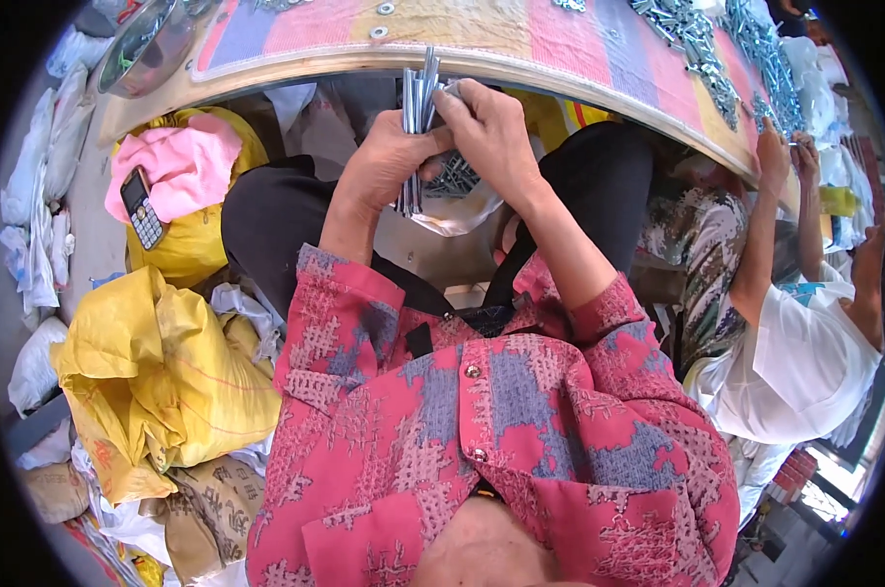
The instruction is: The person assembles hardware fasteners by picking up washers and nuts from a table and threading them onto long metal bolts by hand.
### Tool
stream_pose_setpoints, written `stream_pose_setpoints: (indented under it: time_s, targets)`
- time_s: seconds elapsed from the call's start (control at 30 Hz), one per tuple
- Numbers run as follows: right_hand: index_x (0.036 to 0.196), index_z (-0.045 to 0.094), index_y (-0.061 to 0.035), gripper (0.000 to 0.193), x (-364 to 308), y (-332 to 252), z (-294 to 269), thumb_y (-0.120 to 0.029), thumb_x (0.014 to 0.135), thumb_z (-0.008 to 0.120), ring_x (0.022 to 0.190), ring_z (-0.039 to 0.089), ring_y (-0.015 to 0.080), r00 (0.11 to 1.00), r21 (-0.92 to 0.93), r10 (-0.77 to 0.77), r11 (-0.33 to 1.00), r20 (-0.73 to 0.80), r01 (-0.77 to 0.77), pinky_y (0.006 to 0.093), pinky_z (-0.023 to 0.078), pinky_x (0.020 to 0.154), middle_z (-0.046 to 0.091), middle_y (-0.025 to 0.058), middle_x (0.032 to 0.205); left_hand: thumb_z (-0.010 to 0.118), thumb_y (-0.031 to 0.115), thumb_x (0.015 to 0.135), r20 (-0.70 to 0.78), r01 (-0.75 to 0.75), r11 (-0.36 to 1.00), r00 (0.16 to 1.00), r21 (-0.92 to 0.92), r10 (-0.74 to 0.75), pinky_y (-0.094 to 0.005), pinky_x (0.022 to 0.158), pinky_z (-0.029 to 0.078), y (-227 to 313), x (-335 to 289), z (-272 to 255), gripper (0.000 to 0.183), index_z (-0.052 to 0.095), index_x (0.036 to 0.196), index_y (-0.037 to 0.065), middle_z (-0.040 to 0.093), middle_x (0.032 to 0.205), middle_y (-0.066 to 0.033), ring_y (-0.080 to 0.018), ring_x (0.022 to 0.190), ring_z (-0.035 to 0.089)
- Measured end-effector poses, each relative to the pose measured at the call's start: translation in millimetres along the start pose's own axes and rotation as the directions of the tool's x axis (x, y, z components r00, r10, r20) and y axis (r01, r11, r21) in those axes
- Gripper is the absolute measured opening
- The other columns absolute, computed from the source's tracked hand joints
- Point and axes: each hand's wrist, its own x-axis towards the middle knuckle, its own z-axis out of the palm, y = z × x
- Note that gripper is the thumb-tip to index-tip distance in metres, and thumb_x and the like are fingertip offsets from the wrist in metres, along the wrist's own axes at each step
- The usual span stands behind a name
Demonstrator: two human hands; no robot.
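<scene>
Rods (419, 101), metal, bundled near-upright, left hand (385, 155) grip closed around them. Right hand (489, 129) at bundle's side; can't tell if its grip pinches any.

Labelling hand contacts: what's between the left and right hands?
In the head view, a bundle of slim metal rods, clasped in the left hand, with the right hand at its side.

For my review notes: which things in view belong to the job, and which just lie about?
Likely in use:
thin silvery metal rods in the left hand
grey metal pieces in a whitish container

Apparently lying about:
black rectangular keypad phone
crumpled pink cloth
large yellow woven sack
</scene>
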Motion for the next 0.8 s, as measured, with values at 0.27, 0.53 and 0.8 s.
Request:
stream_pose_setpoints:
  time_s: [0.27,0.53,0.8]
  targets:
    - [0.073,0.058,0.0029,0.024,40,-2,-35,-0.019,0.08,0.058,0.066,0.063,0.0373,0.938,-0.041,0.014,0.999,-0.347,-0.031,0.042,0.048,0.062,0.06,0.0225,0.069,0.064,0.02,0.09,0.065,0.091,0.877,0.996,-0.471,-0.069,-0.022,0.049,0.042,-7,-2,8,0.028,0.059,0.105,-0.002,0.06,0.08,-0.0074,-0.0108,0.056,0.053]
    - [0.08,0.064,-0.0002,0.036,92,54,-87,-0.036,0.083,0.062,0.075,0.064,0.0354,0.989,-0.253,-0.046,0.967,-0.142,0.009,0.0459,0.047,0.068,0.063,0.0219,0.078,0.066,0.014,0.087,0.045,0.138,0.85,0.99,-0.508,-0.134,-0.0162,0.04,0.036,-10,-3,12,0.02,0.059,0.095,-0.003,0.056,0.073,-0.0071,-0.0071,0.054,0.048]
    - [0.089,0.064,-0.0004,0.03,203,159,-184,-0.029,0.083,0.06,0.084,0.066,0.0375,0.831,-0.757,-0.232,0.581,-0.505,-0.298,0.049,0.051,0.077,0.067,0.0216,0.086,0.065,0.014,0.089,-0.011,0.191,0.9,0.977,-0.393,-0.213,-0.0167,0.039,0.034,-3,4,18,0.017,0.057,0.091,0.0,0.055,0.068,-0.0057,-0.0062,0.044,0.043]
